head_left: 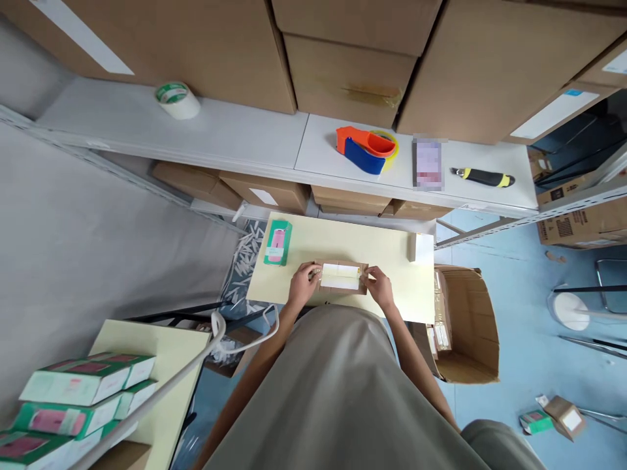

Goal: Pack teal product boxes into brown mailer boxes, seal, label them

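Note:
On the pale yellow table [304,235] in front of me lies a small brown cardboard box [341,290] with white areas on its top [340,275]. A yellowish strip runs lengthwise across the white. At the box's left end, my left hand [304,285] is closed, its fingertips pinching the edge. My right hand [380,287] grips the opposite end in the same way. Something shiny, like clear tape, shows by the fingers at both ends, but its details are too small to tell. A green and white box with a pink picture [277,243] stands beyond my left hand.
A white box [422,248] sits at the table's right edge, above an open carton [470,326]. The shelf holds a tape roll [177,101], an orange and blue tape dispenser [366,149] and a utility knife [483,177]. Green boxes [83,385] are stacked lower left.

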Demonstrator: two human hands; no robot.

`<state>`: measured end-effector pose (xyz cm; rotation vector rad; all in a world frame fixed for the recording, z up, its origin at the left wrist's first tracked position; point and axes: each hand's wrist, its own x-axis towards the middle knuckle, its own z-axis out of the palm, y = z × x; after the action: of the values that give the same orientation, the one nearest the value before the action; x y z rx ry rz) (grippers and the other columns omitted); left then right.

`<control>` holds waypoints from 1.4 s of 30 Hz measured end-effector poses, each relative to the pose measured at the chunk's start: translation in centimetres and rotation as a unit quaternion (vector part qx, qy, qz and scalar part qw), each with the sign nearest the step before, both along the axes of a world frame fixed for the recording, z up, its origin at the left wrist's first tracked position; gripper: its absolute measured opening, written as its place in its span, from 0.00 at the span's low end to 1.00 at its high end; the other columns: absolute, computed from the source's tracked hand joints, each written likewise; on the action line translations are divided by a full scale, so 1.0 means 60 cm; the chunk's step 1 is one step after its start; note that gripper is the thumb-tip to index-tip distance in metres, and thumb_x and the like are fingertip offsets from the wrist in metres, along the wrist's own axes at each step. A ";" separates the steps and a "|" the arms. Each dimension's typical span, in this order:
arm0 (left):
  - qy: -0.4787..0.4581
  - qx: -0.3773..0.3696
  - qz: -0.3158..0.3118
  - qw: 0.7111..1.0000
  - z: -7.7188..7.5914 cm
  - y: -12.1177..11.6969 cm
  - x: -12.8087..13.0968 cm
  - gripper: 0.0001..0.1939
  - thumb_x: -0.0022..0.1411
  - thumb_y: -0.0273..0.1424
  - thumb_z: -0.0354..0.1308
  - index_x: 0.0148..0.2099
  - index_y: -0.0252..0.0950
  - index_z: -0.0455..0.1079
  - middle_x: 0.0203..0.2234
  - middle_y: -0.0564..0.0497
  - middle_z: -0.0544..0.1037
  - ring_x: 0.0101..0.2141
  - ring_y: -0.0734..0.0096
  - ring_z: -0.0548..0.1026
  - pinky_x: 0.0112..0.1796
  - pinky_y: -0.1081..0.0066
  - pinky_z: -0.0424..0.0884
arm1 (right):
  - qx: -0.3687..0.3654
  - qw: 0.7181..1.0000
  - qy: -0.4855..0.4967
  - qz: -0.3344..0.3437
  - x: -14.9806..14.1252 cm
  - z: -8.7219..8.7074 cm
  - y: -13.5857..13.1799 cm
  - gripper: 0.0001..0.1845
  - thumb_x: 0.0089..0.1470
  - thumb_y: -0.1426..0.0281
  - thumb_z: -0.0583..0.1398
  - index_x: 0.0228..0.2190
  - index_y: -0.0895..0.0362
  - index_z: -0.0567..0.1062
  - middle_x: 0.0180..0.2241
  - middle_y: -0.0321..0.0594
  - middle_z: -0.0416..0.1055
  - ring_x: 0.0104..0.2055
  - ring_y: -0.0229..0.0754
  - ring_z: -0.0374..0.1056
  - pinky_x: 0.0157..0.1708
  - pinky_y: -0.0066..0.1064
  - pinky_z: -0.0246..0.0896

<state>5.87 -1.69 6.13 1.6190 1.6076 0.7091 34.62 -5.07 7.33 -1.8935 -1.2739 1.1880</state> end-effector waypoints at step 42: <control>-0.275 0.128 0.080 0.950 0.176 0.027 0.116 0.15 0.74 0.40 0.62 0.56 0.38 0.75 0.50 0.42 0.86 0.52 0.60 0.85 0.59 0.57 0.80 | 0.246 0.965 -0.056 0.075 -0.039 0.224 0.213 0.25 0.64 0.45 0.64 0.46 0.53 0.75 0.38 0.44 0.79 0.42 0.54 0.75 0.48 0.45 0.75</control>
<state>12.84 -0.07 16.71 1.3034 1.2753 1.3667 32.25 7.72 20.80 -1.5319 -1.6220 0.7442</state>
